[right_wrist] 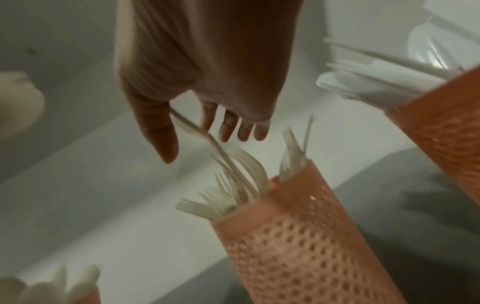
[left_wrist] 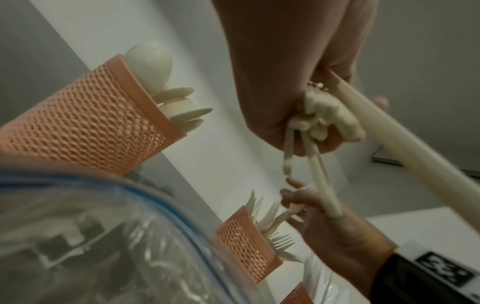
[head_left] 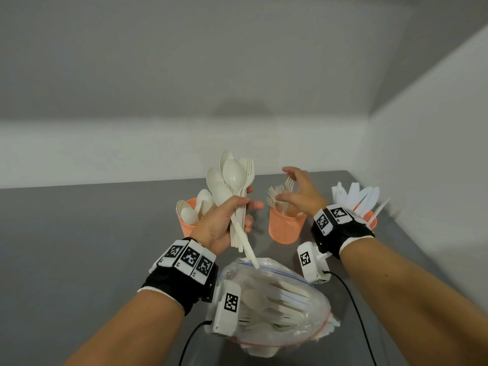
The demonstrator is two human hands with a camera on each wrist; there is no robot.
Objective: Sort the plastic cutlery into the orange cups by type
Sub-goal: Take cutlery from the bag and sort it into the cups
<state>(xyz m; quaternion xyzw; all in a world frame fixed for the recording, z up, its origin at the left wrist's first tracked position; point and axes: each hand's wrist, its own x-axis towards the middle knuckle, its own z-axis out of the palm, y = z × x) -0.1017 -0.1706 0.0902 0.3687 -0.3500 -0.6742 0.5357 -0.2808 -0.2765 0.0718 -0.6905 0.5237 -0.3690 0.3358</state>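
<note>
The bundle of spoons and forks (head_left: 233,186) stands upright in the left hand (head_left: 224,223), whose fingers are wrapped round the handles, raised above the desk (head_left: 79,233) between the spoon cup (head_left: 188,225) and the fork cup (head_left: 286,228). The right hand (head_left: 301,191) hangs over the fork cup with fingers spread and nothing in them, so a fork seems just dropped. Next it likely must pick another piece from the bundle. The knife cup (head_left: 369,217) stands far right; the plastic bag (head_left: 277,307) lies nearest.
</note>
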